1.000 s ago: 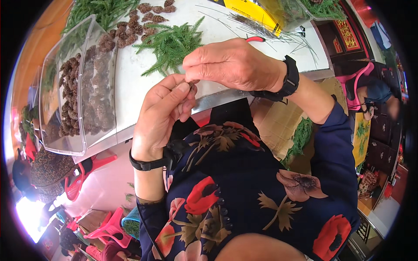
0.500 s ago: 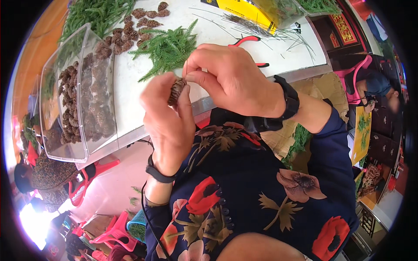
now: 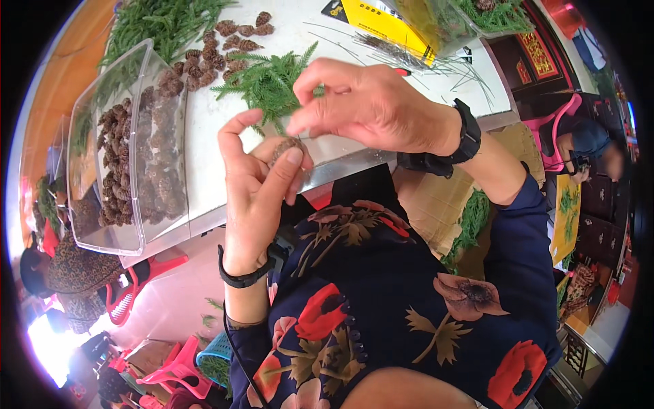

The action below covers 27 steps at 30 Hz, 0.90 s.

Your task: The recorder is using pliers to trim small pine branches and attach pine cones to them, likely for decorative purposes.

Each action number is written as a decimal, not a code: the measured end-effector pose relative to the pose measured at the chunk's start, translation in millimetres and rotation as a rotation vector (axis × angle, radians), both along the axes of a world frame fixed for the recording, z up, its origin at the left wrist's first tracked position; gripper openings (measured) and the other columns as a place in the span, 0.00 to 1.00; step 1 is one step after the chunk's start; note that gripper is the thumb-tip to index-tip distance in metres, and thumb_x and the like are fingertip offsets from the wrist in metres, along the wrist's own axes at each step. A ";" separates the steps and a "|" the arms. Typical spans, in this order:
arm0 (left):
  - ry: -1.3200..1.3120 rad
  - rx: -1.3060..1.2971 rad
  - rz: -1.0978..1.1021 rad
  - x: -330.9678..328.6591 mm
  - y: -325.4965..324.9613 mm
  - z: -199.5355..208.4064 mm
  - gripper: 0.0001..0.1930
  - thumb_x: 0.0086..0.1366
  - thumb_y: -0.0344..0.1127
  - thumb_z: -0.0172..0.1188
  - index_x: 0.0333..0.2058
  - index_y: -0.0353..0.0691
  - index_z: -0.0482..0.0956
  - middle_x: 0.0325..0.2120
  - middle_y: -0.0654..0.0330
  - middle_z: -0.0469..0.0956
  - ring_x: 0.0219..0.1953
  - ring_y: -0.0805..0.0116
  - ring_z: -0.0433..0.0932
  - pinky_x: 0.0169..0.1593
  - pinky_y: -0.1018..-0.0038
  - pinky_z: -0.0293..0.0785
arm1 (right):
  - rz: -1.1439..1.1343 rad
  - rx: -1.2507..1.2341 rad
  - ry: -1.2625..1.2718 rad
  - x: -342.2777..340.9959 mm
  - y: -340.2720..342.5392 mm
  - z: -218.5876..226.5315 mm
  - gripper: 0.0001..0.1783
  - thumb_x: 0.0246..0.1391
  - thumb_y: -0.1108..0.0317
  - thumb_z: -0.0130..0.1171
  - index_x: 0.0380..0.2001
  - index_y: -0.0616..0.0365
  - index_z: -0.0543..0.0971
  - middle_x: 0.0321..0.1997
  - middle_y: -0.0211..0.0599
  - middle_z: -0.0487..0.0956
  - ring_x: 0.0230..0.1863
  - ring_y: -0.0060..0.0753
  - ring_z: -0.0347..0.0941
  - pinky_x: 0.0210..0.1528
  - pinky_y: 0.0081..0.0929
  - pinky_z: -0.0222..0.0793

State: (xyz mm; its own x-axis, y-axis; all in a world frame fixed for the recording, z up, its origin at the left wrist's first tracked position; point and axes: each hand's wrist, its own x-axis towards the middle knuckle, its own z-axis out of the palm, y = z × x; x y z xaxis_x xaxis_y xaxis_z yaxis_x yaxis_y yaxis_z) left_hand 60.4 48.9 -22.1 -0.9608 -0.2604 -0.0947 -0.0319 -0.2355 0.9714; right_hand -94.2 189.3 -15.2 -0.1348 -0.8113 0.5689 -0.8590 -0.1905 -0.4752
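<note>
My left hand (image 3: 255, 187) is closed on a small brown pine cone (image 3: 289, 146), its thumb pressed over the cone and its forefinger raised. Just above and to the right, my right hand (image 3: 381, 109) is bent toward the cone. Its fingertips are curled and slightly blurred, and whatever is between them is too small to make out. Behind both hands lies a green artificial fir sprig (image 3: 269, 85) on the white table (image 3: 204, 150). A red handle tip of the pliers (image 3: 402, 71) shows past my right knuckles; the rest is hidden.
At left stands a clear plastic box (image 3: 141, 225) of pine cones, with loose cones (image 3: 204, 65) beside it and greenery (image 3: 153, 31) behind. Thin wires (image 3: 395, 49) lie near a yellow package (image 3: 385, 20) at the back right. Other people sit at both sides.
My right hand has shifted up and right, off the cone, its fingertips less tightly pinched. My left hand has turned, lifting its forefinger, and still holds the cone.
</note>
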 end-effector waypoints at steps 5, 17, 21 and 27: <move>-0.070 0.217 -0.102 4.6 0.7 -2.8 0.22 0.66 0.27 0.50 0.55 0.40 0.51 0.28 0.55 0.75 0.20 0.79 0.65 0.23 0.85 0.61 | 0.147 0.040 0.009 -3.3 0.8 3.6 0.13 0.42 0.77 0.65 0.34 0.51 0.80 0.37 0.32 0.75 0.28 0.29 0.71 0.29 0.23 0.70; -0.099 0.384 -0.154 2.7 1.9 -3.1 0.21 0.67 0.27 0.49 0.55 0.40 0.52 0.27 0.54 0.75 0.19 0.79 0.64 0.22 0.85 0.61 | 0.187 -0.009 -0.220 3.9 5.9 -9.2 0.11 0.42 0.78 0.65 0.32 0.57 0.80 0.37 0.34 0.78 0.33 0.32 0.78 0.31 0.25 0.72; -0.077 0.337 -0.145 2.6 3.6 -3.7 0.22 0.66 0.26 0.50 0.54 0.40 0.52 0.28 0.54 0.75 0.20 0.79 0.65 0.22 0.86 0.61 | 0.175 0.037 -0.285 4.4 8.4 -10.1 0.10 0.44 0.78 0.65 0.33 0.57 0.79 0.35 0.35 0.78 0.32 0.33 0.77 0.30 0.25 0.72; 0.025 -0.197 0.053 -0.9 21.1 -7.2 0.24 0.65 0.25 0.52 0.55 0.40 0.51 0.29 0.55 0.76 0.20 0.81 0.66 0.22 0.87 0.60 | -0.028 0.129 -0.239 12.8 10.3 -4.6 0.09 0.45 0.78 0.63 0.32 0.59 0.79 0.32 0.34 0.78 0.29 0.31 0.75 0.29 0.23 0.70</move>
